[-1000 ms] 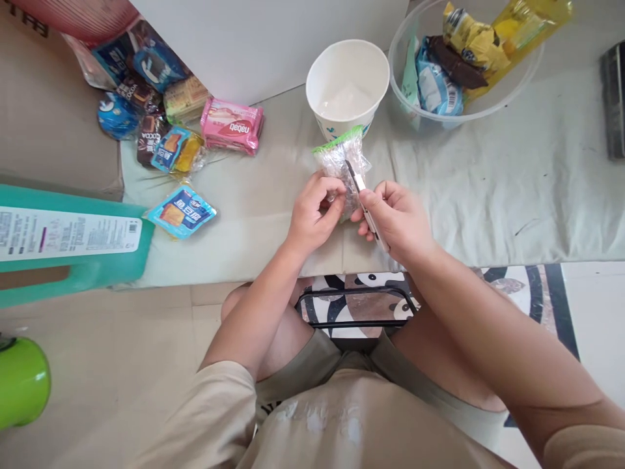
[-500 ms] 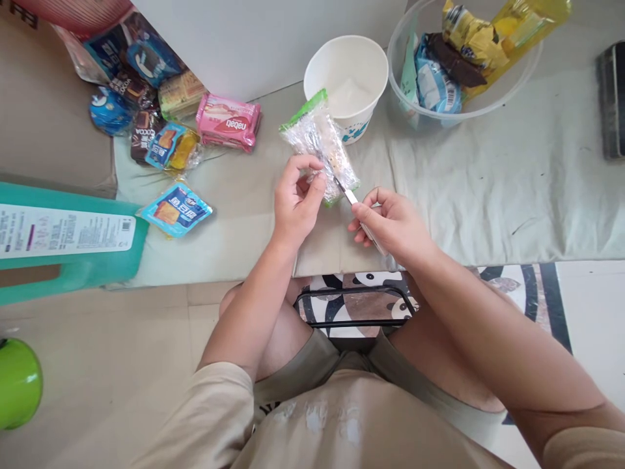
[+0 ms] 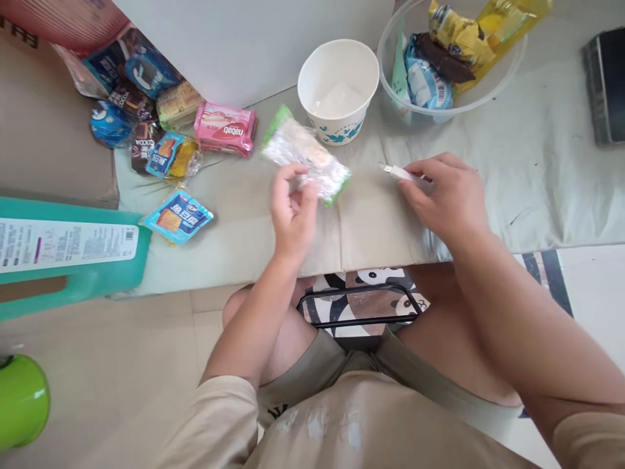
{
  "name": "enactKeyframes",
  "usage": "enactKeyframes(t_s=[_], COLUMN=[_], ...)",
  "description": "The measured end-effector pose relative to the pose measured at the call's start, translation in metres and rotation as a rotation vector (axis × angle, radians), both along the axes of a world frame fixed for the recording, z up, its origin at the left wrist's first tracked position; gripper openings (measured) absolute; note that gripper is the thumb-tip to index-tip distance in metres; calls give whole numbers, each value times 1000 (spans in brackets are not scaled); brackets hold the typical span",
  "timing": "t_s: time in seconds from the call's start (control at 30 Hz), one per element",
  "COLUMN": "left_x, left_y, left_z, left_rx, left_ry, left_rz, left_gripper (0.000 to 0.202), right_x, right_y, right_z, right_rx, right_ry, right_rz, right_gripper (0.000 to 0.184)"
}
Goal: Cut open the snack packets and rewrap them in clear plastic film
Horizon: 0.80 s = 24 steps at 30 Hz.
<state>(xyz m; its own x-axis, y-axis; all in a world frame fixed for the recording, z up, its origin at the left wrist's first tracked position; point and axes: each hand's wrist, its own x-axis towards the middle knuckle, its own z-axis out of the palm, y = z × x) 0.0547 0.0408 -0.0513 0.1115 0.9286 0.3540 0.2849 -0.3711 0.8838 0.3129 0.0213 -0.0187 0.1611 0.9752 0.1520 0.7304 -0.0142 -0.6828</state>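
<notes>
Pinched in my left hand is a clear snack packet with green ends and something pale inside, tilted in front of the paper cup. My right hand is closed around a white utility knife, its short blade pointing left, apart from the packet. The white paper cup with blue-green leaf print stands upright just behind the packet; its inside looks white. Whether the packet's film is cut I cannot make out.
A clear plastic bowl holds several snack wrappers at the back right. A dark phone-like object lies far right. At left are a pink nabati packet, a blue snack packet, other snacks and a teal jug.
My right hand has drawn the knife away from the packet to the right. The packet has tilted and shifted slightly left in my left hand.
</notes>
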Motion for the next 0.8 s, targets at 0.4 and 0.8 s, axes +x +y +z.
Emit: enactKeyframes(t_s=[0.4, 0.8], left_x=[11, -7], left_y=[-48, 3], left_z=[28, 15], left_rx=[41, -52], left_ry=[361, 152], left_rz=[133, 99], left_gripper=[57, 27], right_x=[14, -28], right_y=[14, 1], right_z=[-1, 3], right_rx=[112, 134], right_ry=[-139, 101], right_rz=[-91, 502], right_gripper=[24, 21])
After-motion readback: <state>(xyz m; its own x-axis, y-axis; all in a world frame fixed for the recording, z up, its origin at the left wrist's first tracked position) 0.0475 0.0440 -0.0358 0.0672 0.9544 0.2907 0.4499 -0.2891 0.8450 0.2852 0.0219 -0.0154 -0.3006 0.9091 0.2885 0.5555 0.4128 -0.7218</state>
